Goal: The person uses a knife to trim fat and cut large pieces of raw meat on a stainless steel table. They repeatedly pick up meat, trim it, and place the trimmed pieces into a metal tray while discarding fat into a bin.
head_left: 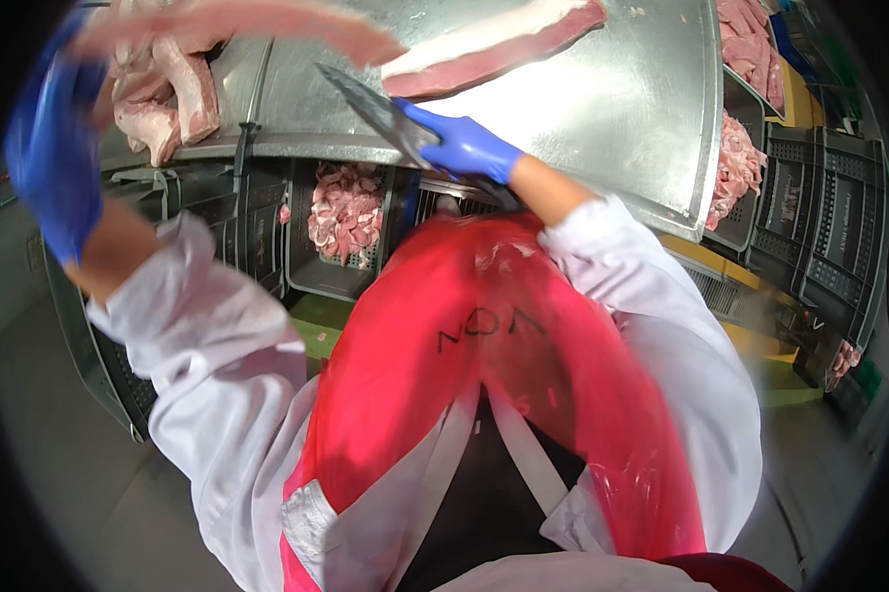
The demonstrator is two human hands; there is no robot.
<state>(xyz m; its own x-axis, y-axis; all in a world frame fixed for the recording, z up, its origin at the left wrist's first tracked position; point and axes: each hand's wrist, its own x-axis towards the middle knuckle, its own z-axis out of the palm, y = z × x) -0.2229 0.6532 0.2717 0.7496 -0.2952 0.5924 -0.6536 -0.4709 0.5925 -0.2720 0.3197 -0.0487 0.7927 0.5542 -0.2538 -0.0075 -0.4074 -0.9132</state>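
My left hand, in a blue glove, is raised at the far left and smeared by motion. Its fingers are closed at the end of a long meat strip, which stretches blurred to the right over the steel table. In my right hand, also gloved in blue, is a knife whose blade points up and left over the table's near edge. Just beyond the knife lies another long slab of meat, pale fat on one side. Beside my left hand, several thick meat pieces overlap the table's left part.
Below the near edge, a grey crate contains meat trimmings. More trimmings fill a crate along the table's right side, with meat pieces beyond. Dark perforated crates stand farther right.
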